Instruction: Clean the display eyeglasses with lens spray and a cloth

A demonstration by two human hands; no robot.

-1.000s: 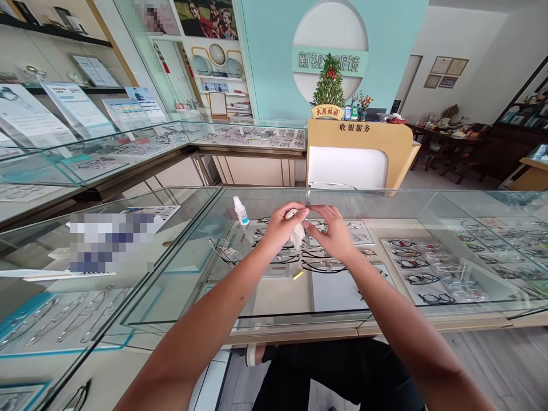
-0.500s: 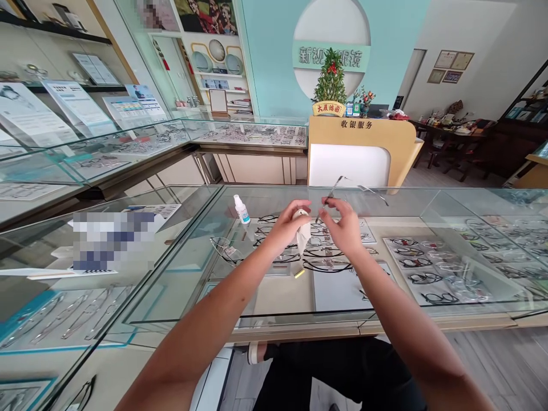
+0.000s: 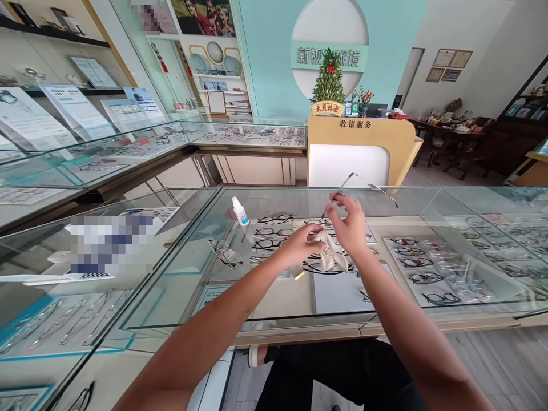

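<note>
Above the glass counter, my left hand (image 3: 306,244) is closed on a pale cleaning cloth (image 3: 331,255), whose loose folds hang down below the fingers. My right hand (image 3: 349,222), just to its right and a little higher, pinches a pair of thin-framed eyeglasses (image 3: 342,187). One temple of the glasses rises from the fingers; the other stretches out to the right. The lenses are hard to make out behind the fingers. A white spray bottle (image 3: 240,212) with a blue label stands on the counter left of my hands.
The glass display counter (image 3: 274,321) holds rows of spectacle frames (image 3: 422,278) beneath its top. Printed papers (image 3: 115,240) lie at the left. A small yellow piece (image 3: 299,275) sits near my hands. Beyond stands a cashier desk (image 3: 349,165) with a plant (image 3: 329,80).
My left hand has moved down and to the right with the cloth, which now hangs wider. My right hand and the eyeglasses have shifted slightly right.
</note>
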